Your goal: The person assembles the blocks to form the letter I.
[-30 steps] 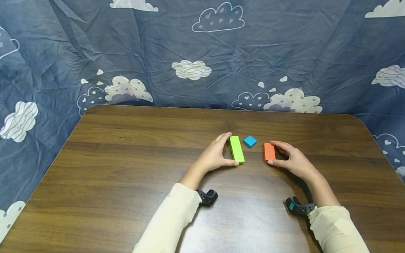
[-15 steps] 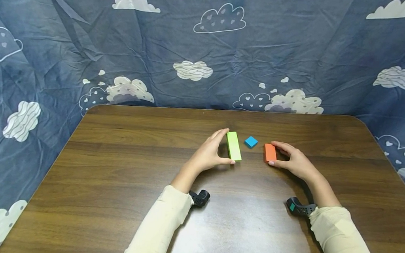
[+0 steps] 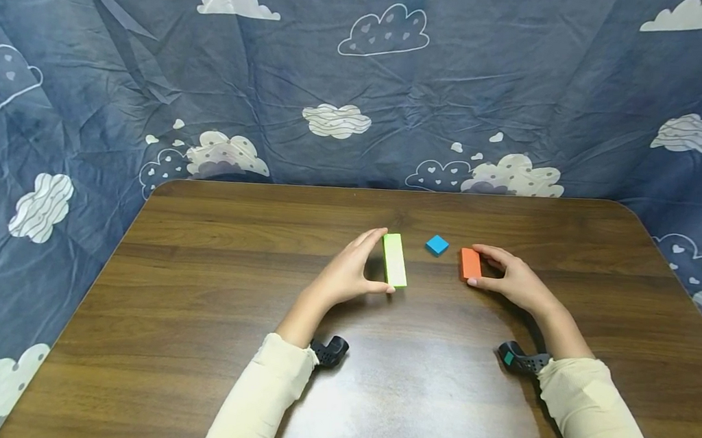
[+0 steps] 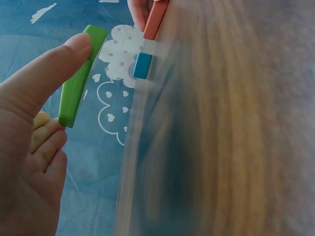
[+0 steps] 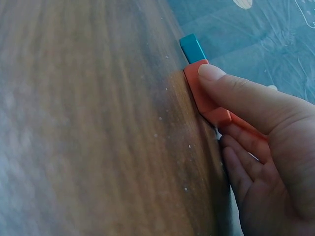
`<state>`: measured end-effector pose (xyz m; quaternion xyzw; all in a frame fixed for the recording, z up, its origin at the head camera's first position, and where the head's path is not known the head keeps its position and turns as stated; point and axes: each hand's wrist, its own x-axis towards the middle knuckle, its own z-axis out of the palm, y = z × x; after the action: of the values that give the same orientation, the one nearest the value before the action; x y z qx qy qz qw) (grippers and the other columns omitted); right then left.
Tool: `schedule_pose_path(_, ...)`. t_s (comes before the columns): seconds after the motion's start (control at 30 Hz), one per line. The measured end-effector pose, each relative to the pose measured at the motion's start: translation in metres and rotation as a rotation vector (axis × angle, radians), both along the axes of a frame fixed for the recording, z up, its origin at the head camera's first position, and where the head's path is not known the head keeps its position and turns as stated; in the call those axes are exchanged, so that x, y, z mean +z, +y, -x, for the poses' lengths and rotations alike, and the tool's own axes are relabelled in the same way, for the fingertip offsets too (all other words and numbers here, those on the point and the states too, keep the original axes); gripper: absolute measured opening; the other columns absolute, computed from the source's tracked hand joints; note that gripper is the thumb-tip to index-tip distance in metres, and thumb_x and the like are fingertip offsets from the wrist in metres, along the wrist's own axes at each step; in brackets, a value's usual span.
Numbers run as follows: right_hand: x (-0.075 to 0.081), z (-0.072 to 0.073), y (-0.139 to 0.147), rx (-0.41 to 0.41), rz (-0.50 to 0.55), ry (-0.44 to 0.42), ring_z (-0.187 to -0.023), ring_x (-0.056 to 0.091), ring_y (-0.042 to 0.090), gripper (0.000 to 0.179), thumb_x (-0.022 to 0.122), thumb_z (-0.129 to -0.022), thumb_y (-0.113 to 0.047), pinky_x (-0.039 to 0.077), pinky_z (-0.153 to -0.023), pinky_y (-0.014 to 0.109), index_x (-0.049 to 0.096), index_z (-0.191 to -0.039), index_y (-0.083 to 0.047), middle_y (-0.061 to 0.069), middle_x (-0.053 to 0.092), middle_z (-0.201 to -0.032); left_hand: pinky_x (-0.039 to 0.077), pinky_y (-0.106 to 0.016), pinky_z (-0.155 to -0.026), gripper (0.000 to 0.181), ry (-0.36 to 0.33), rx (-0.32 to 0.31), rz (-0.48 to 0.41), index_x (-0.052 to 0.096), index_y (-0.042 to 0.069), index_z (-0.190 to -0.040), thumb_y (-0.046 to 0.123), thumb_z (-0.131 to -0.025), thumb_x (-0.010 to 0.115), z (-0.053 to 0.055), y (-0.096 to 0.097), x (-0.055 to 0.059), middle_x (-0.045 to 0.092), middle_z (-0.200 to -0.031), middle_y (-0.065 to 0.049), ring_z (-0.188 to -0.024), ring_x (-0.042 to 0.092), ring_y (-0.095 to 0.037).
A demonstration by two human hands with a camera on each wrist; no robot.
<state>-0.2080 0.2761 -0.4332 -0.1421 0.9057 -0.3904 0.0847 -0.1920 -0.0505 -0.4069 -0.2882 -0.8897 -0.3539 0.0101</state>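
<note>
My left hand pinches a long lime-green block by its two ends, thumb at the near end and fingers at the far end. In the left wrist view the green block shows against the backdrop, raised above the table surface. My right hand pinches a shorter orange block, the thumb on its near end. The right wrist view has this orange block down at the tabletop. Between the two hands lies a small blue block, untouched, slightly farther back.
A brown wooden table with rounded back corners lies beneath the hands. Behind it hangs a blue cloth printed with white clouds. Black wrist cameras sit on both wrists, the left camera and the right camera.
My left hand has moved left with the green block, away from the blue one, and the block has turned more upright in the head view. My right hand and the orange block stay put.
</note>
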Motion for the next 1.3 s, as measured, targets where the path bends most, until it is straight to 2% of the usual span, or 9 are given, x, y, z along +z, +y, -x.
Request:
schedule_pose_path(0.3, -0.001, 0.000, 0.000, 0.003, 0.000, 0.006, -0.119, 0.037, 0.039, 0.075, 0.072, -0.075, -0.033, 0.030, -0.096, 0.052, 0.038, -0.134, -0.002, 0.023, 0.037, -0.133, 0.025, -0.034, -0.103, 0.097, -0.013, -0.019, 0.047, 0.025, 0.009, -0.141, 0.033, -0.065, 0.080, -0.009, -0.009, -0.001, 0.032, -0.141, -0.008, -0.128, 0.029, -0.020)
schedule_pose_path(0.57, -0.002, 0.000, 0.001, 0.005, 0.006, 0.014, -0.118, 0.038, 0.040, 0.075, 0.072, -0.075, -0.032, 0.030, -0.095, 0.052, 0.038, -0.134, -0.001, 0.024, 0.037, -0.133, 0.026, -0.034, -0.103, 0.094, -0.052, -0.035, 0.065, 0.026, 0.007, -0.140, 0.032, -0.067, 0.079, -0.015, -0.012, -0.007, 0.032, -0.141, -0.008, -0.127, 0.031, -0.022)
schedule_pose_path(0.83, -0.002, 0.000, 0.001, 0.009, 0.027, 0.015, -0.119, 0.038, 0.039, 0.073, 0.072, -0.076, -0.031, 0.030, -0.096, 0.051, 0.039, -0.134, -0.001, 0.023, 0.038, -0.133, 0.025, -0.033, -0.103, 0.094, -0.085, -0.044, 0.078, 0.028, 0.006, -0.140, 0.033, -0.067, 0.079, -0.016, -0.013, -0.016, 0.032, -0.141, -0.010, -0.127, 0.031, -0.022)
schedule_pose_path(0.9, 0.008, -0.005, -0.005, 0.008, 0.038, 0.008, -0.119, 0.037, 0.040, 0.070, 0.072, -0.077, -0.025, 0.029, -0.096, 0.052, 0.039, -0.133, 0.001, 0.025, 0.037, -0.132, 0.024, -0.032, -0.103, 0.094, -0.092, -0.054, 0.086, 0.028, 0.006, -0.140, 0.034, -0.066, 0.079, -0.015, -0.014, -0.019, 0.032, -0.141, -0.010, -0.127, 0.031, -0.022)
schedule_pose_path(1.07, 0.006, -0.004, -0.004, 0.009, 0.029, 0.007, -0.119, 0.036, 0.041, 0.072, 0.072, -0.076, -0.026, 0.029, -0.096, 0.053, 0.038, -0.134, 0.002, 0.026, 0.036, -0.133, 0.024, -0.032, -0.104, 0.094, -0.108, -0.072, 0.107, 0.027, 0.005, -0.140, 0.035, -0.067, 0.078, -0.016, -0.013, -0.023, 0.031, -0.141, -0.011, -0.128, 0.029, -0.022)
schedule_pose_path(1.13, -0.004, 0.001, 0.001, 0.009, 0.023, 0.015, -0.119, 0.037, 0.039, 0.074, 0.072, -0.075, -0.031, 0.030, -0.096, 0.052, 0.038, -0.134, -0.001, 0.023, 0.037, -0.134, 0.024, -0.032, -0.104, 0.095, -0.112, -0.072, 0.107, 0.027, 0.005, -0.140, 0.035, -0.067, 0.078, -0.016, -0.013, -0.024, 0.031, -0.141, -0.011, -0.128, 0.029, -0.022)
schedule_pose_path(1.3, -0.003, 0.000, 0.001, 0.006, 0.025, 0.018, -0.119, 0.038, 0.039, 0.073, 0.072, -0.076, -0.030, 0.030, -0.096, 0.051, 0.039, -0.134, -0.002, 0.023, 0.038, -0.133, 0.024, -0.032, -0.103, 0.094, -0.115, -0.070, 0.103, 0.027, 0.005, -0.140, 0.035, -0.067, 0.078, -0.015, -0.014, -0.027, 0.032, -0.141, -0.010, -0.128, 0.030, -0.022)
